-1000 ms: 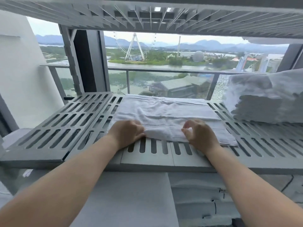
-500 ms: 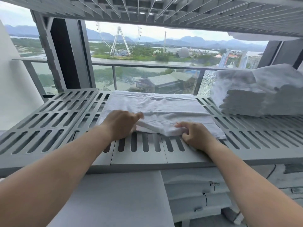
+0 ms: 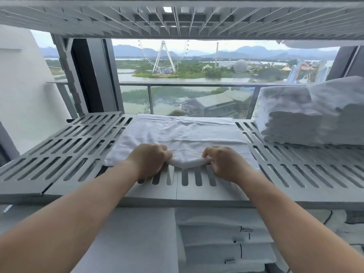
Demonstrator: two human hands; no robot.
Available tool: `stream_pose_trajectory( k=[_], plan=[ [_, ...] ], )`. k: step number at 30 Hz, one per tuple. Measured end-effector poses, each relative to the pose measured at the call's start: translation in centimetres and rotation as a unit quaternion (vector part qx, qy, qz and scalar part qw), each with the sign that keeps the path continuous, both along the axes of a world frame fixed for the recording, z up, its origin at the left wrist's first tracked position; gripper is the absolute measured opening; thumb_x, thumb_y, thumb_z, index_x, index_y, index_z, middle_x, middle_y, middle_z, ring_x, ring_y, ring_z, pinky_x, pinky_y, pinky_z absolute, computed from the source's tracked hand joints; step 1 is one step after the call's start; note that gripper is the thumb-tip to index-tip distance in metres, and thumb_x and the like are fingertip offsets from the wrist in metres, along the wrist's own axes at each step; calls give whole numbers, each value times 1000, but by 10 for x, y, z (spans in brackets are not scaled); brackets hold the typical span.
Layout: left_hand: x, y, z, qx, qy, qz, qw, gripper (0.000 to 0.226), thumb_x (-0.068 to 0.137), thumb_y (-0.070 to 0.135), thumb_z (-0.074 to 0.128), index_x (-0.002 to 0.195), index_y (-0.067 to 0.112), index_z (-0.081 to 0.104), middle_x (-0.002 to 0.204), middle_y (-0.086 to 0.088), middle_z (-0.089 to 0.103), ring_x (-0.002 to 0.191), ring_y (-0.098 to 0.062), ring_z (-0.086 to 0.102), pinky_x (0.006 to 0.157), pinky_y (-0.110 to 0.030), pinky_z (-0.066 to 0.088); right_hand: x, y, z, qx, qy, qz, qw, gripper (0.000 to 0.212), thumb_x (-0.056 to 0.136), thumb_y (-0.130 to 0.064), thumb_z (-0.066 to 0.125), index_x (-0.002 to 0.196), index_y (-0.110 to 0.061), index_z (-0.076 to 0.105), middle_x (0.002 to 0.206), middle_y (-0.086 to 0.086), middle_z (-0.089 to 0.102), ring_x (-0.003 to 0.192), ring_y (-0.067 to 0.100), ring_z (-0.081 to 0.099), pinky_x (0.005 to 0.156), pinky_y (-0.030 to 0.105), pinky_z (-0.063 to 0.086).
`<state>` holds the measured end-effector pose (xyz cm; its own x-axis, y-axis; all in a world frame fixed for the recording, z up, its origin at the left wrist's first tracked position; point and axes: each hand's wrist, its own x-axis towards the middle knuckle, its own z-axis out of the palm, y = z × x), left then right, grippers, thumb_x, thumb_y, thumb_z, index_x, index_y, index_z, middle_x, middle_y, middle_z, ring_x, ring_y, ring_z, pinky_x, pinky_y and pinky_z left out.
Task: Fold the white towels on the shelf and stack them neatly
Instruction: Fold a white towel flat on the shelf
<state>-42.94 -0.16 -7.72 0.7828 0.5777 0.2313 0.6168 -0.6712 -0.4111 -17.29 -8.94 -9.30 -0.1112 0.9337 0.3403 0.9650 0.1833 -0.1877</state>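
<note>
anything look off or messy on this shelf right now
Nothing spilled or damaged. The spread towel is wrinkled, its near edge bunched where the left hand and right hand pinch it. The towel stack at right looks lumpy on top.

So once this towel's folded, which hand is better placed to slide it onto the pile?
Right, probably. The right hand grips the towel on the side nearer the folded stack; the left hand grips it farther away.

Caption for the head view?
Left hand and right hand pinch the white towel by its near edge on the slatted shelf.
</note>
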Motion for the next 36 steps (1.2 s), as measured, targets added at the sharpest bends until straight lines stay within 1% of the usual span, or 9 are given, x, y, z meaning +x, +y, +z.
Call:
stream_pose_trajectory(
  k=[4,7,13,16,21,25,30,32,36],
  plan=[
    [0,-1,11,-94,-79,53,991,14,93,24,45,93,24,59,85,5,64,77,-20,62,69,-36,54,7,-3,-6,45,79,-9,996,23,83,-9,57,101,-17,70,96,3,72,90,23,63,74,26,40],
    [11,-2,20,-137,-71,97,983,19,93,32,40,85,26,56,84,7,62,77,-18,57,66,-33,45,8,-1,-8,32,135,-5,990,25,82,-10,58,99,-20,73,90,-1,73,84,18,63,71,23,39],
    [78,-28,12,-142,-101,-65,983,62,83,72,58,132,35,55,116,17,66,105,-10,63,79,-35,55,25,-6,2,-33,232,-14,972,26,91,-10,57,104,-23,75,85,-12,76,86,3,68,82,26,51],
    [105,-31,5,-135,-123,-100,978,60,85,71,58,133,35,56,117,17,68,107,-10,64,74,-29,51,57,-15,9,16,216,-108,970,20,89,-16,60,98,-25,75,85,-9,76,85,8,69,80,27,52],
    [162,-56,5,-150,-152,-200,956,50,86,71,57,121,36,66,120,14,66,106,-11,64,81,-33,55,103,-35,13,89,237,-292,922,24,84,-11,53,85,-22,73,89,-1,76,91,24,67,78,31,51],
    [199,-68,-4,-123,-120,-212,962,41,90,63,55,116,35,70,115,13,66,107,-12,61,77,-29,51,116,-47,2,48,273,-283,918,27,84,-8,52,86,-21,76,85,-3,76,91,19,67,84,31,52],
    [214,-70,-12,-29,-94,-173,980,22,97,33,49,103,26,68,102,8,67,99,-19,65,73,-32,54,121,-51,-4,34,295,-234,926,25,82,-7,55,81,-22,75,74,-11,74,82,6,64,68,15,41],
    [215,-68,-7,-97,-170,-123,973,22,98,36,51,103,26,69,96,5,71,91,-24,67,71,-34,54,125,-50,-5,34,304,-226,925,19,82,-10,59,86,-22,73,80,-9,74,84,10,63,71,21,43],
    [215,-59,0,-269,-310,-42,911,20,98,37,60,95,22,73,83,5,71,82,-21,64,70,-30,46,129,-51,-9,37,275,-197,940,7,81,-16,68,84,-22,66,80,-8,66,82,15,60,68,23,39]
  ],
)
